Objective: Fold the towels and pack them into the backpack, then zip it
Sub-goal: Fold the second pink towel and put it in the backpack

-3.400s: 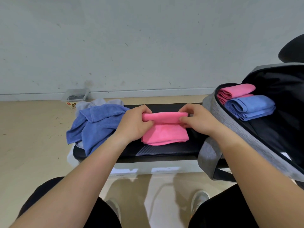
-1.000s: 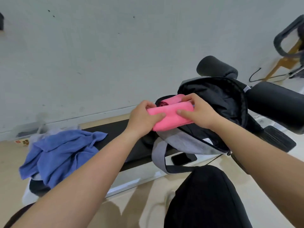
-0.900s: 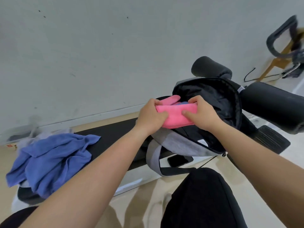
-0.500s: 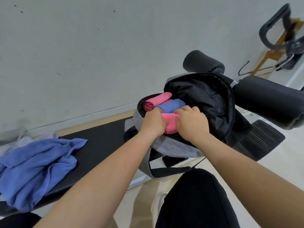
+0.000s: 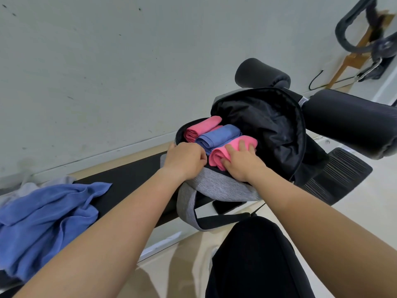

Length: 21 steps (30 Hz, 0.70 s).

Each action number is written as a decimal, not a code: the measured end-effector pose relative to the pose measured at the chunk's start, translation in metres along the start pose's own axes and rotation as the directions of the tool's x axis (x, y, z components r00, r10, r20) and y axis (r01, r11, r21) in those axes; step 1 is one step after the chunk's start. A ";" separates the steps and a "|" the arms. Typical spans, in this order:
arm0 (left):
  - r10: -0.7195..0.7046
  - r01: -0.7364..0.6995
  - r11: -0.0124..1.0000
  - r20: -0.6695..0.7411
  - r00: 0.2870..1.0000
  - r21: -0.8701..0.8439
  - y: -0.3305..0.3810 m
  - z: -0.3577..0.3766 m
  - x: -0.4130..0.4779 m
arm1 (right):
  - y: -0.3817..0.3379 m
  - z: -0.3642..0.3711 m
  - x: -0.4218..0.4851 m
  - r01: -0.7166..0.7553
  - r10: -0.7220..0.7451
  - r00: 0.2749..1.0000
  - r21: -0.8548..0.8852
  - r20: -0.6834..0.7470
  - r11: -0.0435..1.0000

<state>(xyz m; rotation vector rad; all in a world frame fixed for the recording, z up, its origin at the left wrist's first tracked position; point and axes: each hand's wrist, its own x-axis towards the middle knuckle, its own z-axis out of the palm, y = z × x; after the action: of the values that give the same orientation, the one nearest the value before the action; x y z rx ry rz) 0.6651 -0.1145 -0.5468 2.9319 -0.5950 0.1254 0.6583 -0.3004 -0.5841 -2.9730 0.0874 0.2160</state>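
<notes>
Grip, right hand [image 5: 240, 163]: fingers spread and laid flat, pressed onto the near pink towel [image 5: 216, 158]; nothing is pinched. Grip, left hand [image 5: 187, 160]: fingers curled over the near rim of the backpack [image 5: 219, 187], thumb on the outer side, so the rim is held.

Three folded towels are noted side by side inside the open backpack at centre frame: the near pink towel, the blue folded towel [image 5: 219, 135] touching it, and the far pink towel [image 5: 203, 127] behind that. Black lining is exposed on the raised flap [image 5: 268, 125].

The backpack is seated on the black padded surface [image 5: 133, 177], right of centre, with a grey strap [image 5: 189, 209] hung over the front edge. At lower left a loose blue towel [image 5: 47, 214] is heaped unfolded on the same surface, well apart from the backpack; a pale grey cloth [image 5: 32, 187] is partly seen beneath it.

Two black foam rollers [image 5: 262, 74] are recorded at upper right, behind the backpack. Room: pale scuffed wall [image 5: 107, 72] across the upper frame, beige floor [image 5: 354, 211] at right.
</notes>
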 end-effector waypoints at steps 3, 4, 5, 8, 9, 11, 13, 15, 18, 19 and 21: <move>-0.035 0.037 0.998 0.034 0.999 -0.051 -0.002 -0.003 -0.001 | 0.004 -0.004 0.011 -0.029 0.029 1.000 -0.005 -0.009 1.000; -0.044 0.047 0.997 0.041 0.998 -0.065 -0.003 -0.004 -0.002 | 0.003 -0.004 0.013 -0.040 0.040 0.999 0.002 -0.006 0.999; -0.053 0.057 0.995 0.050 0.997 -0.084 -0.003 -0.004 -0.002 | 0.000 -0.004 0.014 -0.052 0.052 0.999 0.008 -0.011 0.999; -0.074 0.085 0.986 0.083 0.994 -0.142 -0.006 -0.002 0.000 | -0.012 -0.002 0.010 -0.062 0.063 0.995 0.010 -0.074 0.998; -0.077 0.091 0.983 0.091 0.993 -0.158 -0.008 0.000 0.001 | -0.016 0.000 0.010 -0.069 0.071 0.995 0.033 -0.074 0.997; -0.078 0.096 0.978 0.104 0.991 -0.185 -0.010 0.002 0.004 | -0.021 0.001 0.011 -0.111 0.114 0.993 0.076 -0.040 0.991; -0.073 0.094 0.976 0.109 0.991 -0.197 -0.010 0.003 0.007 | -0.025 0.003 0.017 -0.137 0.138 0.990 0.071 -0.007 0.988; -0.068 0.092 0.973 0.119 0.991 -0.211 -0.011 0.003 0.010 | -0.029 0.006 0.023 -0.150 0.150 0.989 0.076 0.017 0.986; -0.066 0.101 0.963 0.148 0.987 -0.248 -0.016 0.003 0.014 | -0.029 0.012 0.032 -0.163 0.164 0.986 0.059 -0.011 0.985; -0.065 0.105 0.959 0.156 0.986 -0.264 -0.018 0.003 0.015 | -0.025 0.012 0.035 -0.169 0.171 0.985 0.048 -0.031 0.984; -0.054 0.099 0.954 0.163 0.985 -0.284 -0.022 0.002 0.016 | -0.015 0.009 0.040 -0.178 0.179 0.983 0.030 -0.048 0.984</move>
<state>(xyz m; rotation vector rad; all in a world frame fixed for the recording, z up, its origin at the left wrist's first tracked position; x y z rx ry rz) 0.6882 -0.1010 -0.5493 2.6857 -0.4718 -0.1841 0.6977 -0.2856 -0.5967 -2.9453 0.3608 0.1597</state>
